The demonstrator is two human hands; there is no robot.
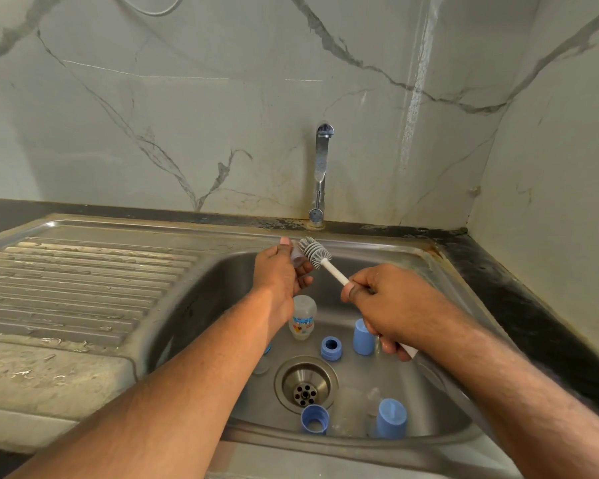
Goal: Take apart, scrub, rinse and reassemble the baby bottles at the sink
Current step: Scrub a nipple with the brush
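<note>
My left hand (282, 271) pinches a small clear teat (296, 260) over the back of the sink (429, 433). My right hand (384, 302) grips the white handle of a bottle brush, and its grey bristle head (313, 252) touches the teat. Below my left wrist a clear bottle (303, 318) with a printed label lies in the basin. Two blue collar rings (330, 348) (314, 419) and two blue caps (363, 337) (391, 419) stand around the drain (305, 383). A clear bottle (350, 413) lies between the front ring and cap.
The chrome tap (320, 174) rises from the back edge, with no water running. A ribbed steel drainboard (83, 288) stretches to the left. Dark countertop (519, 295) borders the sink on the right, below marble-look wall tiles. Another clear part (261, 366) lies under my left forearm.
</note>
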